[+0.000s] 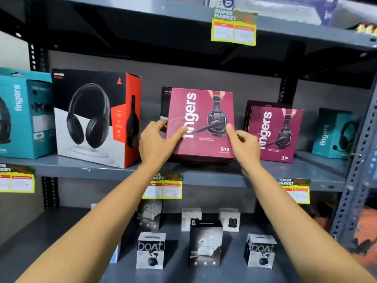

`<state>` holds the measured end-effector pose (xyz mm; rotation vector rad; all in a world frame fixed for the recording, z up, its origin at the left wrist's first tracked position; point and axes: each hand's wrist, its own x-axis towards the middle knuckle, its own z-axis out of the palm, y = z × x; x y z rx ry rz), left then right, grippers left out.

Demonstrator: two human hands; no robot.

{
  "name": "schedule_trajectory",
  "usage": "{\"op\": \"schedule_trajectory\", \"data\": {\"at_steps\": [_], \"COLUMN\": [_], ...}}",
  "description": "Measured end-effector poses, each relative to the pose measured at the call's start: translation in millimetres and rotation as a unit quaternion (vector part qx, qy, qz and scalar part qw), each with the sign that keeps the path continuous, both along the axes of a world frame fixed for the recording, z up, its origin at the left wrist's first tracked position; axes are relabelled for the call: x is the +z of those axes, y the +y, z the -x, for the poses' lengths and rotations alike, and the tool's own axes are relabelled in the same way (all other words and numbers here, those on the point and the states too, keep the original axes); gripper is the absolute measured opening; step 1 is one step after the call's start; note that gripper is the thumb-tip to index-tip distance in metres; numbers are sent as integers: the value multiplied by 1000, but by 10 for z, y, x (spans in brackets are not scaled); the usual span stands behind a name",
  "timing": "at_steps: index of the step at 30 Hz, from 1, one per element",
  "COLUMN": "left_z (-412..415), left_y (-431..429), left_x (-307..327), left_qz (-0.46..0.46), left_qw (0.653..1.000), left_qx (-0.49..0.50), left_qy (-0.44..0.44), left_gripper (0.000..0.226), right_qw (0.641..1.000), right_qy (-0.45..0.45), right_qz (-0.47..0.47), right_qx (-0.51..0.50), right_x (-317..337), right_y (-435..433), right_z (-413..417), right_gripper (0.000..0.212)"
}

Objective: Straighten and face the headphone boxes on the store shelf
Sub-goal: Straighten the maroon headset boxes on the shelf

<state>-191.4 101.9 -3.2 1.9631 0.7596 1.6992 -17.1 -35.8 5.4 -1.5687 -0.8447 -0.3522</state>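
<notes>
A maroon "fingers" S10 headphone box (201,121) stands at the middle of the grey shelf (102,170), front face toward me and tilted slightly. My left hand (158,142) grips its lower left edge, thumb on the front. My right hand (243,145) grips its lower right edge. A second maroon S10 box (275,133) stands to the right, set further back. A large black, white and red headphone box (95,117) stands to the left, turned at an angle. Teal "fingers" boxes sit at the far left (24,113) and far right (334,133).
A dark box (165,103) stands partly hidden behind the held box. Yellow price tags (233,27) hang from the shelf edges. The lower shelf holds several small earbud boxes (151,250). A perforated steel upright (359,160) bounds the right side.
</notes>
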Motion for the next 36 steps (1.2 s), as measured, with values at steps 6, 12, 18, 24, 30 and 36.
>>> {"op": "schedule_trajectory", "data": {"at_steps": [6, 12, 18, 24, 30, 36], "left_z": [-43, -582, -1639, -2092, -2180, -2040], "left_y": [-565, -944, -1169, -1310, -1268, -1261], "left_x": [387, 244, -255, -165, -143, -201], "left_qz": [-47, -42, -25, -1, 11, 15], "left_qw": [995, 999, 989, 987, 990, 988], "left_qx": [0, -4, -95, -74, -56, -103], "left_qy": [-84, -29, 110, 140, 132, 115], "left_gripper": [52, 60, 71, 52, 56, 52], "right_qw": [997, 999, 997, 993, 996, 988], "right_qy": [-21, -24, 43, 111, 89, -24], "right_qz": [-70, -42, -58, -32, 20, 40], "right_qx": [10, -5, -17, 18, 22, -148], "right_x": [397, 230, -137, -309, -199, -147], "right_y": [-520, -913, -1222, -1325, -1344, -1399], "right_z": [-114, -562, -1443, -2055, -2097, -1908], "right_gripper": [70, 57, 43, 51, 38, 46]}}
